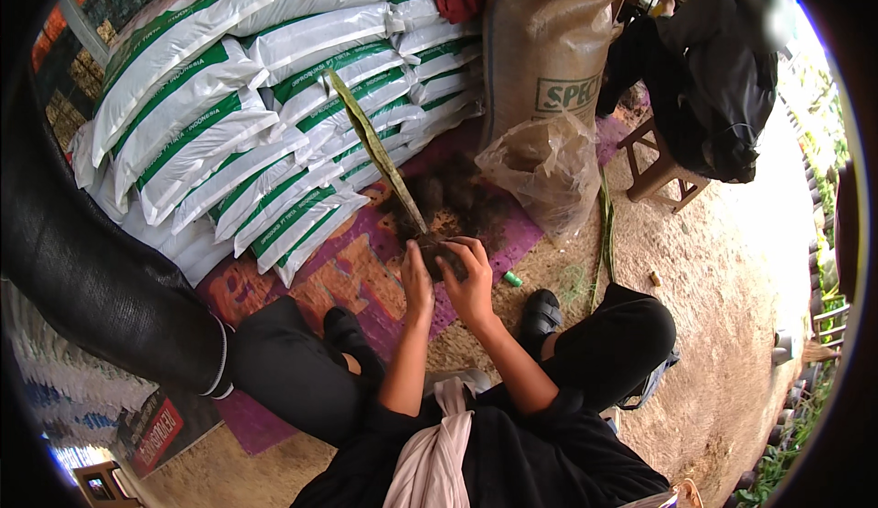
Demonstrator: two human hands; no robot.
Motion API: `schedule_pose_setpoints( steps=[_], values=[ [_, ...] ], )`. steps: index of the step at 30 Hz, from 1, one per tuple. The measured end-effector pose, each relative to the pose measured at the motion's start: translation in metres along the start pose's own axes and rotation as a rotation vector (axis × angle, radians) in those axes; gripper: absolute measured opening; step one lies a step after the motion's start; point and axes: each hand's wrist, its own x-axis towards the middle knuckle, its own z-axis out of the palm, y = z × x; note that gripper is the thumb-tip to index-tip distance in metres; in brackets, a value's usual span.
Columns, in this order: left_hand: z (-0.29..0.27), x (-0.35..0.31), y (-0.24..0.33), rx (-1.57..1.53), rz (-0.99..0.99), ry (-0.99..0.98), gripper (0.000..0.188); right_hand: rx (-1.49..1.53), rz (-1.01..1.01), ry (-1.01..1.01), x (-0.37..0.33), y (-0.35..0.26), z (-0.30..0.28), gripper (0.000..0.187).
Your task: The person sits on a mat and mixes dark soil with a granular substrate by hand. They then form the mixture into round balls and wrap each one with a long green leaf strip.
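A long, narrow green leaf with pale edges (373, 145), like a snake plant's, slants up and to the left from a dark clump of soil (439, 250) at its base. My left hand (418, 279) presses against the left side of that clump, fingers together. On the other side, my right hand (470, 279) curves its fingers over the clump, so both hands cup it between them. The palms and part of the clump are hidden. Just beyond lies a heap of dark loose soil (457, 199) on a purple printed sheet (370, 275).
White and green sacks (338, 60) are stacked at the far left. A large brown woven sack (540, 60) and a clear plastic bag (549, 165) stand behind the soil. Another long leaf (605, 229) lies on the right, near a small green cap (513, 279) and a brown stool (663, 165).
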Motion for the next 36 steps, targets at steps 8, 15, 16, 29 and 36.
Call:
schedule_pose_setpoints(
  steps=[8, 15, 16, 29, 36],
  values=[
    [0.018, -0.018, 0.006, -0.119, 0.032, -0.129, 0.08, -0.044, 0.118, 0.031, 0.004, -0.004, -0.005, 0.059],
    [0.012, -0.017, 0.008, -0.148, 0.048, -0.144, 0.074, 0.233, 0.254, 0.107, 0.012, 0.015, -0.007, 0.051],
    [0.009, -0.014, 0.01, -0.14, 0.038, -0.12, 0.072, 0.304, 0.31, 0.095, 0.012, 0.015, -0.009, 0.05],
    [0.0, 0.001, 0.002, -0.759, -0.257, -0.141, 0.063, -0.108, 0.041, -0.051, -0.007, -0.015, 0.001, 0.044],
    [-0.001, -0.002, -0.004, -0.63, -0.29, -0.104, 0.053, -0.23, 0.034, -0.084, -0.008, -0.016, 0.001, 0.045]
  ],
)
